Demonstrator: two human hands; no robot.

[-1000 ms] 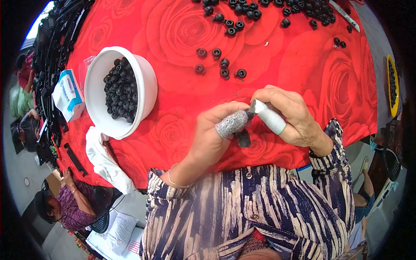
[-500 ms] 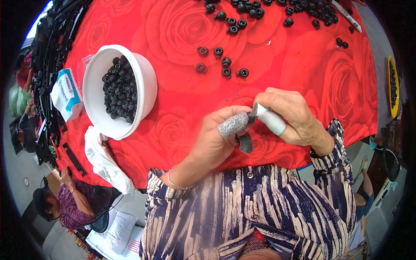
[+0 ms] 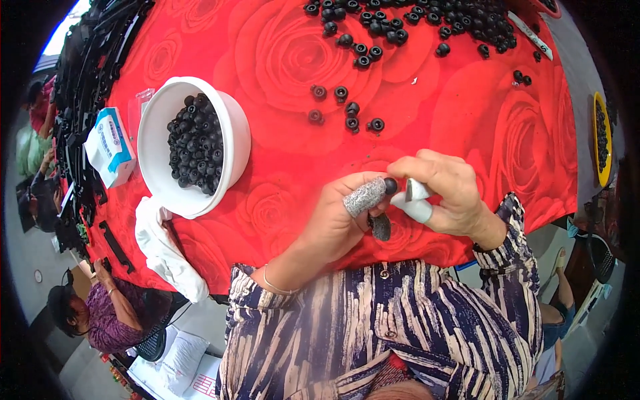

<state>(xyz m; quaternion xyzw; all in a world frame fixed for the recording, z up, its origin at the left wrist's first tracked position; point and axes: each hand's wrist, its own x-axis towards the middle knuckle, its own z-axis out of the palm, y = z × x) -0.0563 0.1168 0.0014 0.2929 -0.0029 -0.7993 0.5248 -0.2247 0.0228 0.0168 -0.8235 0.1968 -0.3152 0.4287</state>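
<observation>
My left hand is closed, pinching a small black round part between the thumb and fingers. Its thumb wears a speckled grey finger sleeve, and a darker grey one covers a fingertip below. Just to the right, my right hand grips a small short blade with a white wrap or handle. A pale cover sits on the right thumb. The blade is slightly apart from the black part. Beyond the hands, several similar black parts lie loose on the red rose-patterned tablecloth.
A white bowl holding many black parts stands at the left. Beside it are a blue-and-white tissue box, a white cloth and long black strips. A pile of parts lies far right. A co-worker sits lower left.
My right hand has drawn the blade back to the right, away from the black part, which now shows more plainly at my left thumb tip. The whole view has shifted slightly.
</observation>
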